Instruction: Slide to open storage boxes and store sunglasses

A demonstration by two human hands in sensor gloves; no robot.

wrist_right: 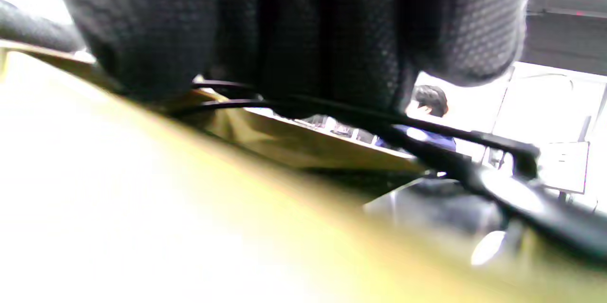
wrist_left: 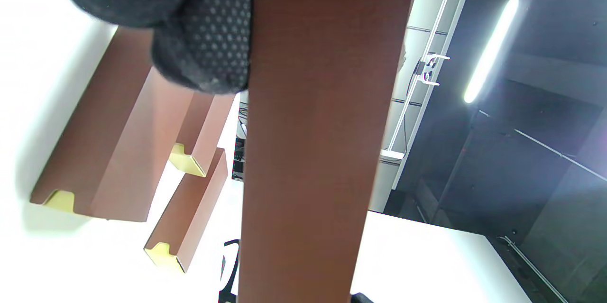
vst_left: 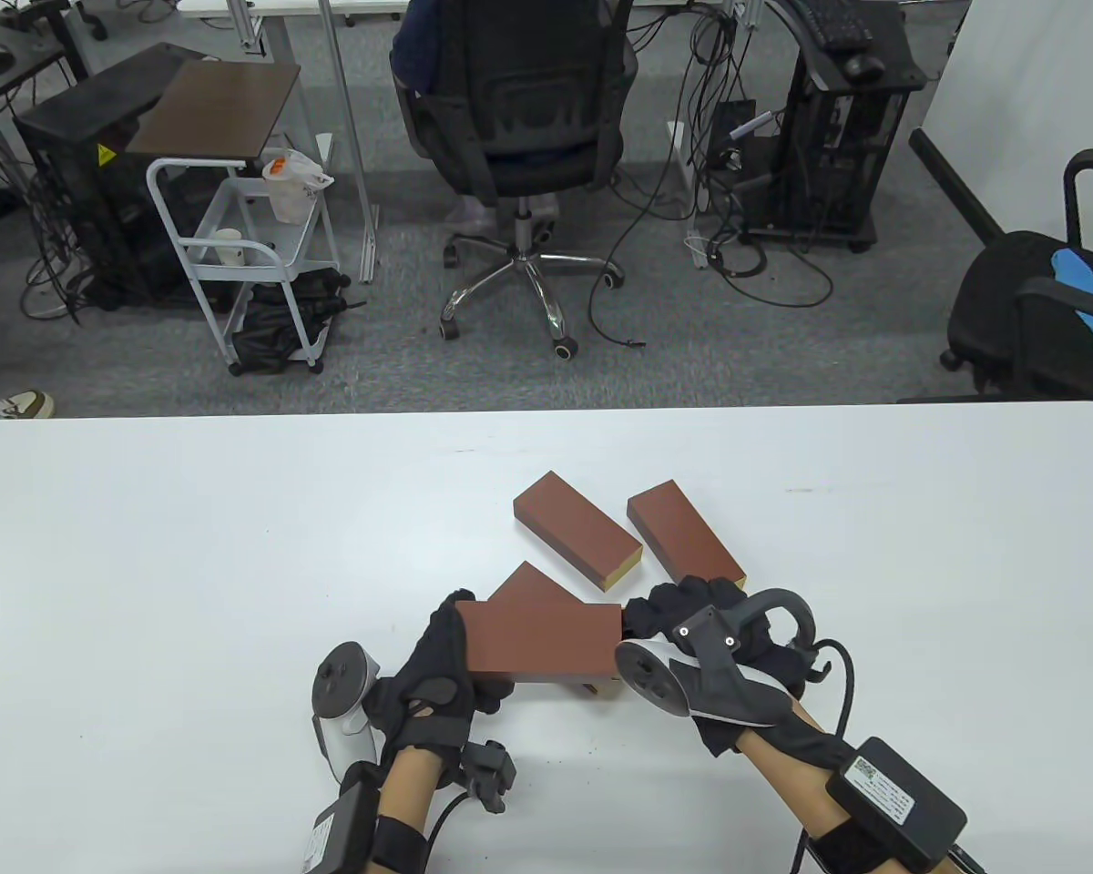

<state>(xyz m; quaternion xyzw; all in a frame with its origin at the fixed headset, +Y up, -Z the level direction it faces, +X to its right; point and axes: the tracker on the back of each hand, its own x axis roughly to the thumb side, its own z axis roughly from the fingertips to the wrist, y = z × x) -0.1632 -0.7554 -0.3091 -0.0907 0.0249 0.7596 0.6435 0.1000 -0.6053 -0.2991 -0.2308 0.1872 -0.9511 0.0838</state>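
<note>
A brown storage box (vst_left: 546, 642) is held just above the white table between both hands; it fills the middle of the left wrist view (wrist_left: 317, 127). My left hand (vst_left: 442, 669) grips its left end, fingers (wrist_left: 204, 47) on its side. My right hand (vst_left: 692, 619) is at its right end, fingers (wrist_right: 332, 32) curled over black sunglasses (wrist_right: 502, 198) that lie against the box's yellow inner tray (wrist_right: 142, 189). The table view does not show the sunglasses.
Three more closed brown boxes lie behind: one (vst_left: 576, 530) mid-table, one (vst_left: 683, 531) to its right, one (vst_left: 533, 592) partly under the held box. Beyond the table (vst_left: 146, 592) stand an office chair (vst_left: 519, 137), a cart (vst_left: 237, 246) and a black chair (vst_left: 1038, 300).
</note>
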